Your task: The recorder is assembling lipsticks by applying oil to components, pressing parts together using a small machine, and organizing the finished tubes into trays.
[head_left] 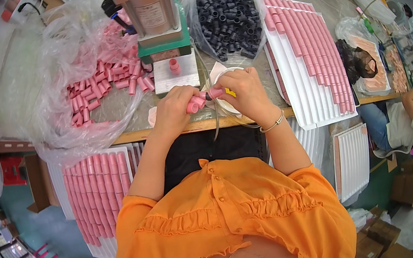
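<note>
My left hand [172, 111] is closed around short pink tubes [195, 104] just above the table's front edge. Beside it, my right hand [245, 92] pinches another pink tube [215, 92]. A small black ring [207, 96] sits between this tube and those in my left hand; whether it is fitted into one of them is hard to tell. One pink piece [174, 66] stands upright on the metal base [188, 76] of a bench press [151, 14], directly beyond my hands. Partly behind my right hand is a white bowl [226, 106].
Loose pink tubes [98, 83] spill from a clear bag at left. A bag of black rings [230, 18] lies beyond my right hand. Ridged white trays with rows of pink tubes [306, 44] stand at right and below left [98, 193]. Another person [408, 117] sits at far right.
</note>
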Motion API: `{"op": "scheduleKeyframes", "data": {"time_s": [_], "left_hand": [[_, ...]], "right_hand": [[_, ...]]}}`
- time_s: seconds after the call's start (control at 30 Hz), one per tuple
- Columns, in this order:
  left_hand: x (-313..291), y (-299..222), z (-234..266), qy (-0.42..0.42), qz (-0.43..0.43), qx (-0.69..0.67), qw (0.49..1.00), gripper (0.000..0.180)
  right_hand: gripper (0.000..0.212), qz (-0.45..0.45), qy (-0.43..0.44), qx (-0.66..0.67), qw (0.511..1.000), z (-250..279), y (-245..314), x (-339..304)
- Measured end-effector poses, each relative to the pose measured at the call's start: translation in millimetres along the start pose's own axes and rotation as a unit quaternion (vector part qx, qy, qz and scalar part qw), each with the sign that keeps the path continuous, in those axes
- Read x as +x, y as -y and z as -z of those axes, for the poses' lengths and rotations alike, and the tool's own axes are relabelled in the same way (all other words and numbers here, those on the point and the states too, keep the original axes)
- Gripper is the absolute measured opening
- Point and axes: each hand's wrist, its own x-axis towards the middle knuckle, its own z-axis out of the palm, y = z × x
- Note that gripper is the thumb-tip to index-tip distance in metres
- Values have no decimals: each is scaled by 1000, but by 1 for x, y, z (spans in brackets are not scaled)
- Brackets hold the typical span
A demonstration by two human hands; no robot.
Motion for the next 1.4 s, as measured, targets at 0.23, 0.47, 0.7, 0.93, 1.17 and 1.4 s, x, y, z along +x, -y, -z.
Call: {"op": "scheduleKeyframes", "data": {"time_s": [0.23, 0.47, 0.7, 0.93, 1.17, 1.4], "left_hand": [[-6, 1, 5, 3, 61, -74, 995, 24], [4, 62, 7, -196, 155, -61, 966, 36], [28, 105, -3, -100, 245, -95, 960, 46], [-8, 84, 35, -149, 220, -203, 942, 37], [-24, 30, 41, 12, 181, -221, 958, 35], [-19, -14, 4, -86, 104, -62, 989, 30]], "right_hand": [[32, 44, -2, -23, 999, -18, 9, 0], [19, -99, -40, 104, 989, -59, -15, 24], [35, -138, -27, 29, 990, -123, -19, 83], [51, -134, 20, -35, 990, -103, -2, 74], [35, -78, 25, 285, 955, -45, 30, 27], [17, -120, -61, 144, 980, -44, 25, 12]]}}
